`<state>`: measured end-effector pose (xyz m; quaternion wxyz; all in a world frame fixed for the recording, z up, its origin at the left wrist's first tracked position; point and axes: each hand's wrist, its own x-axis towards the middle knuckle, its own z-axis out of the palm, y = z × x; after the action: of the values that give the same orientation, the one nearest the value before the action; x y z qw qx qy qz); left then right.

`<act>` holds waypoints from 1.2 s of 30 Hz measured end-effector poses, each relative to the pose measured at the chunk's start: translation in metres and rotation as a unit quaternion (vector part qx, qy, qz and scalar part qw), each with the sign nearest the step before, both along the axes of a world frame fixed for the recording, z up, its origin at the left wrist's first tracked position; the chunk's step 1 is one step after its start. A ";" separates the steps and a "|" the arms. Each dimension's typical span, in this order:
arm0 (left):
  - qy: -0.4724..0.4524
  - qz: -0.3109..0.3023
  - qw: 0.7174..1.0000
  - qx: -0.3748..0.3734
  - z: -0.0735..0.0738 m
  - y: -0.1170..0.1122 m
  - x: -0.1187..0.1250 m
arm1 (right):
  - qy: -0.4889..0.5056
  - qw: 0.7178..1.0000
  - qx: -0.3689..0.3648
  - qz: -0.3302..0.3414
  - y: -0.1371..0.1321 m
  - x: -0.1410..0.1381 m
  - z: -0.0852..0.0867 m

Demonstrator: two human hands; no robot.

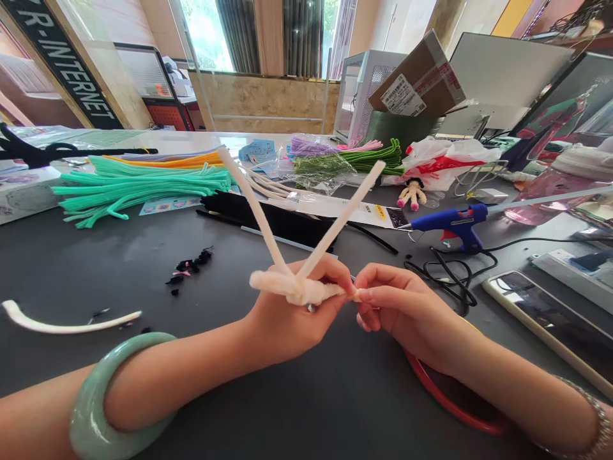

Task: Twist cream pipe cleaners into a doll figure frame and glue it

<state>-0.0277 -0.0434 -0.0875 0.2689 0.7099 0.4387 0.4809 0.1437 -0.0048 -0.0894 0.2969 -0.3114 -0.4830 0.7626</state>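
Observation:
My left hand (287, 319) is closed around a twisted bundle of cream pipe cleaners (299, 287), held just above the dark table (143, 255). Two long cream stems rise from the bundle and spread apart in a V. My right hand (402, 310) pinches the right end of the same bundle with thumb and fingertips. Both hands meet near the middle of the view. A green bangle (96, 396) is on my left wrist and a beaded bracelet (596, 415) on my right.
A cut cream stem (67, 322) lies at the left beside small black scraps (189, 268). Teal pipe cleaners (138, 185), green ones (359, 160) and black ones (278, 217) lie behind. A blue glue gun (453, 223) with its cable, a phone (550, 319) and a red ring (445, 396) are at the right.

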 end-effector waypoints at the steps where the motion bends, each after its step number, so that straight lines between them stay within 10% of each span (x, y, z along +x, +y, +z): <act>1: 0.001 -0.002 1.000 0.007 0.001 0.000 0.000 | 0.006 1.000 -0.006 0.006 0.000 0.000 0.000; 13: 0.047 -0.089 0.981 0.164 -0.004 -0.002 -0.002 | 0.055 0.993 -0.102 0.037 -0.001 -0.002 -0.002; 18: -0.013 -0.014 0.999 0.030 0.000 0.001 -0.001 | -0.059 0.993 0.106 -0.003 -0.002 0.001 0.002; 21: -0.100 0.000 0.992 -0.077 0.002 0.004 0.000 | -0.159 0.918 0.359 -0.066 -0.003 0.007 0.005; 27: -0.275 -0.047 0.939 -0.204 0.002 0.007 0.002 | -0.218 0.671 0.704 -0.076 -0.001 0.015 0.006; 36: -0.324 -0.076 0.914 -0.233 -0.003 0.007 0.002 | -0.229 0.597 0.764 -0.085 0.005 0.020 -0.003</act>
<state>-0.0254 -0.0363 -0.0904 0.5897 0.4634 0.3722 0.5467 0.1635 0.0005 -0.0919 0.3693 -0.1747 -0.9127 -0.0101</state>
